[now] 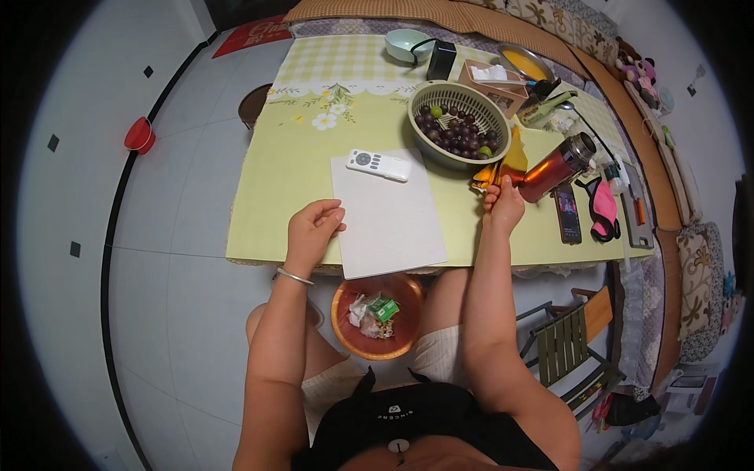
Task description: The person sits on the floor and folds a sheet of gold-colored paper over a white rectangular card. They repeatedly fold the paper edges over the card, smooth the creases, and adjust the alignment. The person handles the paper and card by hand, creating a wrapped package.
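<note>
Two hands are out over the surface (267,204), and I take the white sheet (386,213) as my landmark. Nearest me, below the sheet's near edge, a round orange bin (345,334) sits on the floor between the knees, likely placed there to catch scraps; it holds crumpled wrappers.

Left hand (312,231) rests at the sheet's left edge, fingers curled loosely and touching the paper, as if pinning it flat; it pinches nothing. Right hand (504,206) lies just right of the sheet, fingertips closed on a strip of orange paper (503,166) that rises toward the basket.

On the sheet's far edge lies a white remote (379,165), which weighs that end down. Beyond the sheet's far right corner stands a green basket (459,124) of dark fruit, within easy reach. Right of the sheet, past the right hand, a red flask (559,167) lies tilted, then a phone (568,213), crowding that side.

Left of the sheet the surface is bare to its edge, so I judge that the freest room. The sheet's near edge overhangs the surface slightly.
</note>
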